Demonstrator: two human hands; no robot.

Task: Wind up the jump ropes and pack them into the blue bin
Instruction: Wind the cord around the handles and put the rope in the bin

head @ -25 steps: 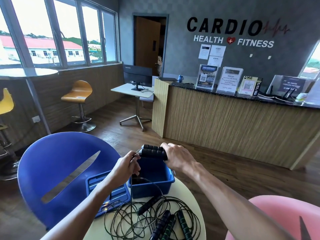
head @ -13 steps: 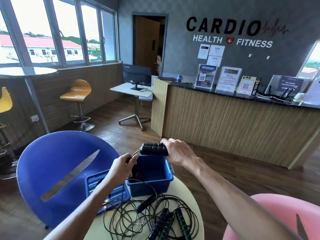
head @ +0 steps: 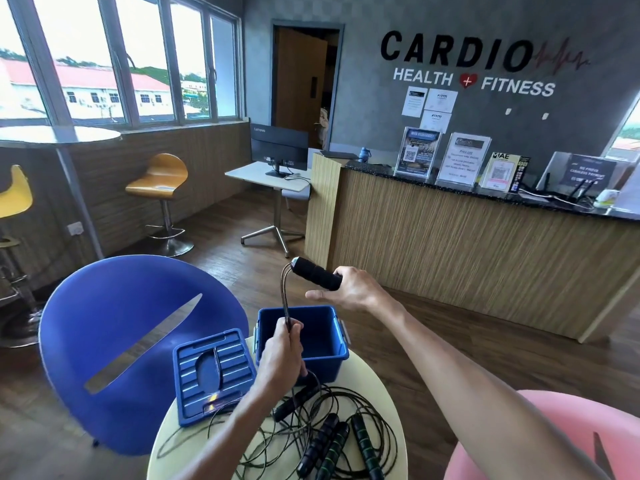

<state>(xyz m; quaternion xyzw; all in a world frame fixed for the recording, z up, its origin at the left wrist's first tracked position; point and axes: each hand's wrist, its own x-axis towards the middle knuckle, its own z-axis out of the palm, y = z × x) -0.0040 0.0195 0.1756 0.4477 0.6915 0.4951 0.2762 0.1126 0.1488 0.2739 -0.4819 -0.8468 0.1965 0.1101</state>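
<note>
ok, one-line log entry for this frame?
phase: winding | right hand: grips black handles above blue bin | left hand: holds cord | bin lid: off, beside bin

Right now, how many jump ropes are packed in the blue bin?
None that I can see: the blue bin looks empty, with its lid off beside it. One rope is in hand: the right hand holds its black handles up, and the left hand grips its cord. A tangle of ropes on the table is still left to wind and pack.
</note>
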